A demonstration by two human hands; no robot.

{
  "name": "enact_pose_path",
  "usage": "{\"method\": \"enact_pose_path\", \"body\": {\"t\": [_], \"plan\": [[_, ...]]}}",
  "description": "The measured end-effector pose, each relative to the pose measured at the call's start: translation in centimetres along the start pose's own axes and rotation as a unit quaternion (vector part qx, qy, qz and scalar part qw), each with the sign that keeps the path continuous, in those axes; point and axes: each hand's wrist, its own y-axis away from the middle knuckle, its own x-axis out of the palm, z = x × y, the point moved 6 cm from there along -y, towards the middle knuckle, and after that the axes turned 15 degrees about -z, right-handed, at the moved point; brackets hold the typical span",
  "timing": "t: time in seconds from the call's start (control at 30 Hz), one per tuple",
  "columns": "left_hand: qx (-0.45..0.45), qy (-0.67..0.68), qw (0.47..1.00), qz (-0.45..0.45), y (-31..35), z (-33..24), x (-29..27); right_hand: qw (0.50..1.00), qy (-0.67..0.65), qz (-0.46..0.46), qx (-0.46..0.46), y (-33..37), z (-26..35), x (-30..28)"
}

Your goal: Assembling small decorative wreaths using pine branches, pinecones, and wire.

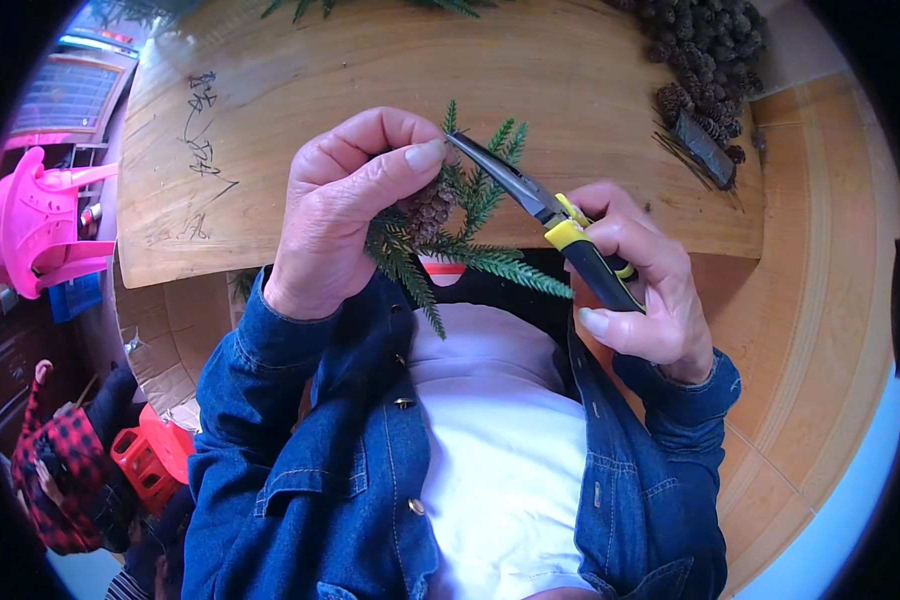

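My left hand [355, 200] is closed, thumb and finger pinched, on an artificial pine sprig [485, 200] with green needles. A brown pine cone [430, 212] sits among its branches, just under my thumb. In my right hand [650, 275] are long-nose pliers [530, 195] with black and yellow handles, my fingers wrapped round the grips. The tips of the jaws meet the sprig beside my left fingertips. Whether the jaws hold a wire there is too small to tell. Both hands are above the near edge of the wooden table [290, 80].
A heap of pine cones [705, 50] lies at the table's far right, with thin dark wires [682, 160] and a grey block [705, 150] beside it. More green sprigs [450, 5] show at the far edge. On the left are a pink stool [35, 225], a red stool [150, 460] and another person [65, 470].
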Motion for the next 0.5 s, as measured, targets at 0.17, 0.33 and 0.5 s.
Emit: {"method": "enact_pose_path", "body": {"t": [0.17,0.33,0.5], "plan": [[-0.008,-0.017,1.0,-0.007,0.1,0.2,0.1,0.999,0.025,0.013,-0.045,-0.3,-0.1,0.3],[0.005,-0.075,0.997,-0.012,0.3,0.0,0.2,0.996,0.075,-0.003,-0.041,-0.2,-0.1,0.4],[0.018,-0.129,0.991,-0.026,0.2,0.4,0.4,0.984,0.137,-0.015,-0.109,0.4,-0.2,-0.1]]}}
